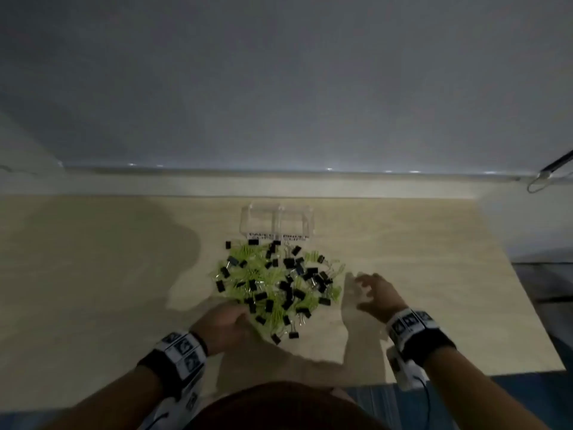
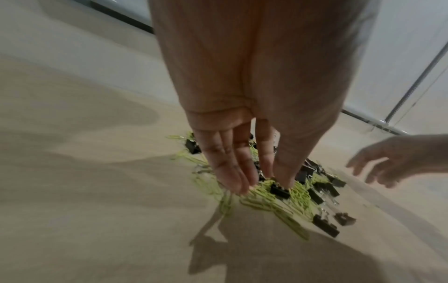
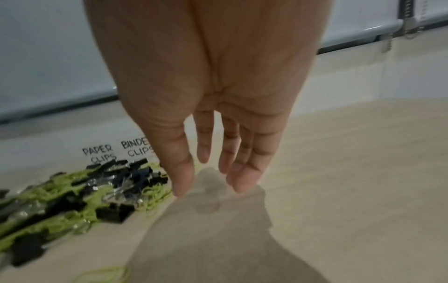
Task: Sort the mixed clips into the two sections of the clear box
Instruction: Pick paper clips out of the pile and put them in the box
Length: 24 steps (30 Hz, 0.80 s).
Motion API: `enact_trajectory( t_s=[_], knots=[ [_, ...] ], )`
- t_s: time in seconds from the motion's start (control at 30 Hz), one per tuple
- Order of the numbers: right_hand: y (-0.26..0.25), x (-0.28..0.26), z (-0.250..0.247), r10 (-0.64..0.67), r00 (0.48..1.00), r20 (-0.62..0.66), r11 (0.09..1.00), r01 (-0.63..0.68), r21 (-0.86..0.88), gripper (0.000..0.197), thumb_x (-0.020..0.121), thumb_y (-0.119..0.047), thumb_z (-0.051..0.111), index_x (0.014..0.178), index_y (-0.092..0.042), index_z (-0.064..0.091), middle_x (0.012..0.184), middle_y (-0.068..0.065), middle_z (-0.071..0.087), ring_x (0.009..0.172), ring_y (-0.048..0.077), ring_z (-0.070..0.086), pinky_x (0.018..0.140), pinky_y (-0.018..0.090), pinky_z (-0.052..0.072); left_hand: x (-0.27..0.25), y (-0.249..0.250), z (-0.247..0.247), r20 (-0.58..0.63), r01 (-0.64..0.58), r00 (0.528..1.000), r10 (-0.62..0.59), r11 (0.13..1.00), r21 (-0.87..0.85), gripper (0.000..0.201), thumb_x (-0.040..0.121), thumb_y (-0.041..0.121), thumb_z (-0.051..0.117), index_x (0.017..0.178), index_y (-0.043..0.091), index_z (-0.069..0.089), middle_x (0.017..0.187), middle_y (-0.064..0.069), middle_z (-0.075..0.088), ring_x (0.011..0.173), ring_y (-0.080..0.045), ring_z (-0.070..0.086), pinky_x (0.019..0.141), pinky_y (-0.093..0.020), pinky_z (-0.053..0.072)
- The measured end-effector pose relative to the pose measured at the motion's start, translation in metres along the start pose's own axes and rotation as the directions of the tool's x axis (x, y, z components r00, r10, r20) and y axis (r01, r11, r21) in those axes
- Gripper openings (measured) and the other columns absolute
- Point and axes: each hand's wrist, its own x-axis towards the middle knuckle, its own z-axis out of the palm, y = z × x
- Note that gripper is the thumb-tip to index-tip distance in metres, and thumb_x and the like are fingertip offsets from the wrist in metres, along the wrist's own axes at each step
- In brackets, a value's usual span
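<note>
Head view: the clips [image 1: 276,283] lie mixed in one heap on the table [image 1: 108,290], just in front of the clear box [image 1: 277,220], probably so each reach stays short. The box's long side runs left to right, both sections apparently empty.

Left wrist view: the left hand [image 2: 244,157], fingers straight, touches the heap's near edge.

Right wrist view: the right hand [image 3: 218,145] hangs relaxed beside the heap, holding nothing; the labels face the person.

Pale wooden table [image 1: 434,274] bearing clear box [image 1: 277,223] and mixed clip pile [image 1: 279,287].
</note>
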Motion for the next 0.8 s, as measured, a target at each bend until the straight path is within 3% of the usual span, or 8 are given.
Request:
enact_trajectory(
  t_s=[0.07,0.13,0.3,0.4,0.5,0.6,0.8],
  knots=[
    [-0.008,0.010,0.004,-0.025,0.999,0.029,0.997,0.027,-0.073,0.070,0.065,-0.015,0.079,0.128,-0.013,0.048,0.123,0.009,0.044,0.108,0.029,0.053,0.093,0.034,0.047,0.011,0.002,0.007,-0.052,0.013,0.999,-0.010,0.998,0.059,0.031,0.079,0.024,0.057,0.110,0.017,0.056,0.109,0.000,0.055,0.099,-0.017,0.054,0.083,-0.026,0.043],
    [-0.017,0.013,0.011,-0.056,0.998,0.023,0.994,0.058,-0.091,0.070,0.060,-0.020,0.080,0.124,-0.017,0.051,0.121,0.008,0.042,0.107,0.031,0.052,0.093,0.038,0.048,0.016,0.004,0.013,-0.099,0.013,0.995,-0.003,0.995,0.100,0.044,0.079,0.021,0.064,0.121,0.017,0.051,0.121,0.000,0.047,0.108,-0.018,0.051,0.089,-0.028,0.044],
    [-0.028,0.007,0.035,-0.167,0.979,-0.116,0.986,0.165,-0.024,0.035,0.067,-0.011,0.075,0.100,-0.013,0.064,0.102,0.006,0.048,0.086,0.027,0.055,0.081,0.038,0.053,0.024,0.006,0.030,-0.185,0.015,0.983,0.003,0.995,0.095,0.057,0.074,0.023,0.073,0.124,0.019,0.047,0.128,0.000,0.039,0.110,-0.018,0.046,0.090,-0.034,0.048],
    [-0.036,0.006,0.043,-0.224,0.964,-0.140,0.974,0.226,-0.005,0.031,0.068,-0.006,0.077,0.098,-0.004,0.066,0.099,0.012,0.053,0.083,0.027,0.055,0.078,0.036,0.053,0.030,0.009,0.034,-0.184,0.030,0.983,-0.008,0.993,0.115,0.068,0.072,0.033,0.074,0.130,0.022,0.041,0.132,0.002,0.034,0.115,-0.018,0.041,0.092,-0.034,0.047],
    [-0.044,0.009,0.051,-0.247,0.955,-0.166,0.967,0.255,0.029,0.026,0.068,-0.001,0.074,0.093,-0.004,0.067,0.098,0.012,0.056,0.084,0.026,0.056,0.078,0.035,0.053,0.037,0.015,0.035,-0.204,0.025,0.979,0.009,0.986,0.165,0.075,0.072,0.039,0.074,0.135,0.024,0.036,0.135,0.001,0.032,0.122,-0.017,0.032,0.101,-0.034,0.040],
    [-0.047,0.012,0.058,-0.258,0.949,-0.180,0.962,0.270,0.045,0.017,0.072,0.002,0.069,0.087,-0.006,0.068,0.097,0.009,0.058,0.081,0.024,0.058,0.077,0.036,0.053,0.043,0.022,0.034,-0.197,0.035,0.980,-0.004,0.987,0.155,0.075,0.075,0.040,0.071,0.138,0.027,0.033,0.138,0.001,0.030,0.126,-0.018,0.030,0.105,-0.036,0.034],
    [-0.043,0.009,0.064,-0.260,0.952,-0.163,0.964,0.265,0.012,0.011,0.078,-0.002,0.065,0.088,-0.004,0.069,0.094,0.012,0.059,0.080,0.028,0.058,0.074,0.032,0.050,0.052,0.022,0.031,-0.272,0.026,0.962,-0.013,0.999,0.044,0.051,0.086,0.019,0.060,0.133,0.023,0.043,0.134,-0.004,0.041,0.116,-0.020,0.048,0.098,-0.034,0.045]
  ],
)
